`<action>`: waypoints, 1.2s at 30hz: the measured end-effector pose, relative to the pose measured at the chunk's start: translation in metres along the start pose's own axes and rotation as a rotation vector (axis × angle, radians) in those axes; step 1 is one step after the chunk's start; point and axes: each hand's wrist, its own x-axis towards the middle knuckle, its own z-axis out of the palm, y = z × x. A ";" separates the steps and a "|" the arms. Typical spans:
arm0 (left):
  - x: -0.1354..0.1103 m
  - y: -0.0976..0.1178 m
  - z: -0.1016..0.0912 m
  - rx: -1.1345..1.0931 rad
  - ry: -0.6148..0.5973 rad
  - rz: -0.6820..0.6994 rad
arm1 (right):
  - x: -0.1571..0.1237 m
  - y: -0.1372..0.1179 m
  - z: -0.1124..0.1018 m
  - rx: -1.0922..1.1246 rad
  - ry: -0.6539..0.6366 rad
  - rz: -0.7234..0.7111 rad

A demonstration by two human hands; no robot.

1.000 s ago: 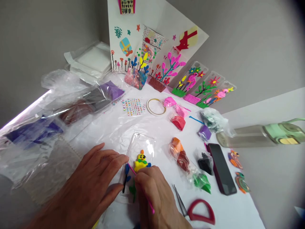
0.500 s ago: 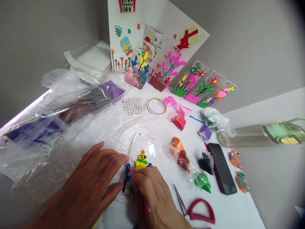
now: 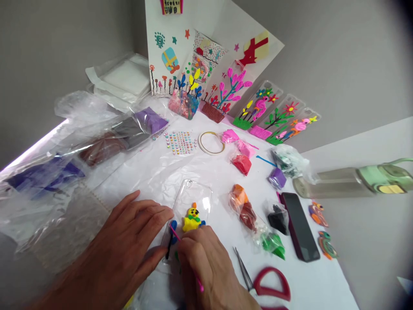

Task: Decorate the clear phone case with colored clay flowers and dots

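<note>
While the left hand (image 3: pixel 129 241) lies flat pinning the clear case (image 3: pixel 190 215) to the worktop (image 3: pixel 206 172) | right hand (image 3: pixel 206 267) pinches pink tool (image 3: pixel 185 254) by yellow clay chick (image 3: pixel 192 218) | tbh go light, short strokes

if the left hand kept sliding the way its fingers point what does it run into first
Probably the clear phone case: the left hand points right and slightly away, fingertips already at its edge, next to the yellow clay figure.

Grey plain walls (image 3: pixel 338 56) meet in corner behind white table (image 3: pixel 322 284). Bright strip of light (image 3: pixel 35 148) along table's left edge. Second pale surface (image 3: pixel 380 241) at right, lower.
</note>
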 end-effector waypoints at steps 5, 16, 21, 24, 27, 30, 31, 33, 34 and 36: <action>0.000 0.000 0.001 0.006 0.019 0.015 | 0.003 -0.003 -0.003 -0.011 0.002 -0.009; -0.002 -0.002 0.001 -0.001 0.001 0.000 | -0.007 -0.003 -0.002 -0.026 0.092 0.051; -0.002 -0.003 0.003 -0.007 0.022 -0.002 | 0.000 -0.005 0.002 -0.091 0.122 0.044; -0.001 -0.001 0.003 0.001 0.012 -0.012 | 0.004 -0.005 0.001 -0.103 0.134 0.020; 0.000 -0.001 0.004 0.025 0.015 -0.005 | 0.006 -0.006 -0.002 -0.114 0.107 0.002; 0.000 -0.001 0.003 0.021 0.014 0.003 | 0.007 -0.007 -0.003 -0.141 0.047 -0.017; -0.001 -0.001 0.003 0.013 0.012 0.003 | 0.007 -0.007 -0.003 -0.150 0.030 -0.025; -0.002 -0.001 0.003 -0.002 0.013 0.000 | 0.009 -0.008 -0.001 -0.160 0.017 -0.058; -0.002 -0.001 0.003 -0.005 0.007 0.001 | 0.009 -0.008 -0.001 -0.164 0.021 -0.073; -0.002 -0.001 0.003 -0.003 -0.006 0.000 | 0.010 -0.008 0.000 -0.171 0.036 -0.080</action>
